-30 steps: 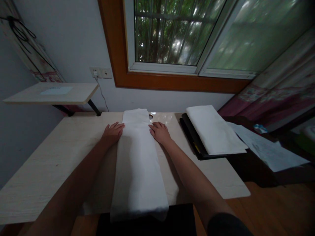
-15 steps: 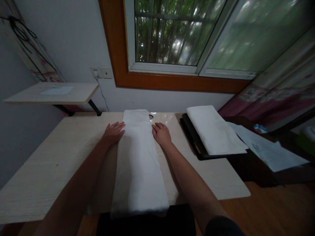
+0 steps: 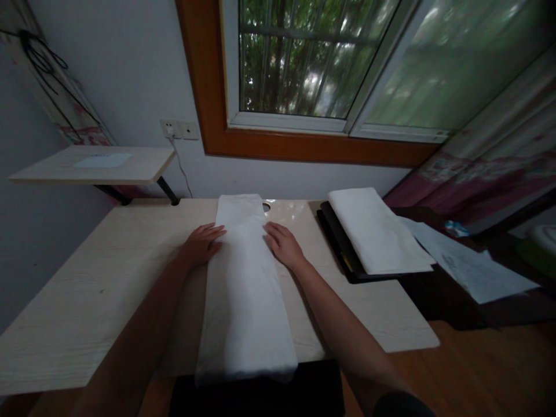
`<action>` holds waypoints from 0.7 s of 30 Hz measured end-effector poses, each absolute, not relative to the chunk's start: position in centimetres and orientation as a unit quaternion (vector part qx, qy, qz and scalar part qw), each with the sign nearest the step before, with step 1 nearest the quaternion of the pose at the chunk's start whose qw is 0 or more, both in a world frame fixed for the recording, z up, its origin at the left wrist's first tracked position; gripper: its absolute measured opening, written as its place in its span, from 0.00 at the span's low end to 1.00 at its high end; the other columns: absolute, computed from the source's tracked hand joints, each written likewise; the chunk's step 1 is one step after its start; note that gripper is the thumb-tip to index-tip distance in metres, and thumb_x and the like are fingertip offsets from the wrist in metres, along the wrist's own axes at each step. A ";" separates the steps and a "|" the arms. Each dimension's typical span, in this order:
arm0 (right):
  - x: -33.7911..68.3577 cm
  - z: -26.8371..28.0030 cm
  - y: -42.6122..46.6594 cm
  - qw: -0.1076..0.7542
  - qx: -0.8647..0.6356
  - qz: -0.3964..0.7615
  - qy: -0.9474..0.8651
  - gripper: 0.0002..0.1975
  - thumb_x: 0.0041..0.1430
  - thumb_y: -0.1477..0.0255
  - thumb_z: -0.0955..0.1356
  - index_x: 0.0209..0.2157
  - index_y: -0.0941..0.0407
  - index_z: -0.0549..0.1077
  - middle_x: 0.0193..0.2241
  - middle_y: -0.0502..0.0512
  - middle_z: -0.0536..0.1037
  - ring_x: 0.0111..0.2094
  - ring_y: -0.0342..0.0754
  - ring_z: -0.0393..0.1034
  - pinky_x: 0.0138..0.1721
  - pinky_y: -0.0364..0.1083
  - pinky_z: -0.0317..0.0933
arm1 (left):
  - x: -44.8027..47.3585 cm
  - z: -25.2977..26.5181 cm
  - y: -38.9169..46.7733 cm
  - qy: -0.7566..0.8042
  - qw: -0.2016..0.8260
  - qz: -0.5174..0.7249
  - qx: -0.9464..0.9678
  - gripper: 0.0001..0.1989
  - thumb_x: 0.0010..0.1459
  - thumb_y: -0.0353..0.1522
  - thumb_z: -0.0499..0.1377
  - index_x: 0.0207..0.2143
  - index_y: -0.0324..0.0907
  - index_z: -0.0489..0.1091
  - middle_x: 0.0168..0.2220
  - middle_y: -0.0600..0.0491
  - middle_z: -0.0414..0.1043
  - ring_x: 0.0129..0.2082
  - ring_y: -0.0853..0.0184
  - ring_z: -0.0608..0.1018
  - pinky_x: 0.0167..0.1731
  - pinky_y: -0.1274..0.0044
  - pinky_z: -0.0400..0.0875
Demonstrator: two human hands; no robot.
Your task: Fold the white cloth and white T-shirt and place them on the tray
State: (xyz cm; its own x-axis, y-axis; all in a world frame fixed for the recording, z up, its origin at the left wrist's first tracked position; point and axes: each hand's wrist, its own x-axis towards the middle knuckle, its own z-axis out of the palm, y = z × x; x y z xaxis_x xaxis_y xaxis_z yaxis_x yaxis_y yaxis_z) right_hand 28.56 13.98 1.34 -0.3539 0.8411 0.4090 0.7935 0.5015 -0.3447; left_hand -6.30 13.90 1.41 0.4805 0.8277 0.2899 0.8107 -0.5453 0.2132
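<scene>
A long white folded cloth lies lengthwise on the pale wooden desk, its near end hanging slightly past the front edge. My left hand rests at the cloth's left edge, fingers stretched out and their tips on the fabric. On the opposite edge, my right hand lies with its fingers extended, the tips touching the cloth. Neither hand grips anything. A small round hole in the desk shows beside the cloth's far end.
Another folded white cloth lies on black folders at the right. Papers sit on a dark surface beyond. A raised shelf stands at the back left, near a wall socket. A window is ahead.
Both hands have slid slightly toward me along the cloth's edges, and the fingertips reach a little further onto it. The cloth looks the same.
</scene>
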 end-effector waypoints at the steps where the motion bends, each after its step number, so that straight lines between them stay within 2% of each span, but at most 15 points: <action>1: 28.6 1.3 13.6 0.265 -0.486 0.045 -0.831 0.22 0.74 0.62 0.61 0.64 0.51 0.70 0.65 0.57 0.68 0.65 0.51 0.62 0.68 0.54 0.55 | -6.2 1.5 13.6 0.472 0.023 0.178 0.863 0.25 0.68 0.43 0.52 0.64 0.50 0.68 0.66 0.52 0.66 0.68 0.55 0.64 0.67 0.56 0.59; 8: 28.5 1.6 10.8 0.200 -0.456 0.061 -0.865 0.23 0.73 0.59 0.64 0.66 0.46 0.67 0.69 0.54 0.62 0.69 0.53 0.57 0.70 0.61 0.49 | -5.7 1.7 9.2 0.476 0.017 0.129 0.870 0.24 0.68 0.45 0.53 0.64 0.53 0.68 0.69 0.54 0.62 0.71 0.50 0.57 0.69 0.50 0.52; 12: 28.8 1.8 9.1 0.186 -0.443 0.063 -0.875 0.23 0.73 0.58 0.64 0.66 0.45 0.67 0.69 0.54 0.62 0.70 0.55 0.56 0.70 0.63 0.47 | -5.9 1.2 6.3 0.488 0.010 0.122 0.864 0.25 0.69 0.46 0.53 0.66 0.54 0.66 0.69 0.54 0.62 0.70 0.52 0.61 0.69 0.51 0.51; 17: 29.0 1.5 8.1 0.165 -0.436 0.054 -0.883 0.25 0.71 0.58 0.66 0.66 0.44 0.67 0.68 0.53 0.63 0.71 0.56 0.52 0.70 0.64 0.48 | -6.1 0.8 5.4 0.519 -0.003 0.136 0.844 0.24 0.70 0.42 0.51 0.65 0.51 0.67 0.67 0.51 0.65 0.67 0.54 0.67 0.69 0.52 0.53; 21: 28.8 1.5 8.0 0.155 -0.439 0.046 -0.884 0.25 0.72 0.59 0.66 0.67 0.45 0.66 0.69 0.52 0.62 0.71 0.57 0.53 0.70 0.63 0.48 | -6.4 0.7 6.0 0.522 0.001 0.140 0.841 0.24 0.69 0.40 0.50 0.65 0.49 0.67 0.67 0.50 0.66 0.68 0.58 0.67 0.71 0.55 0.50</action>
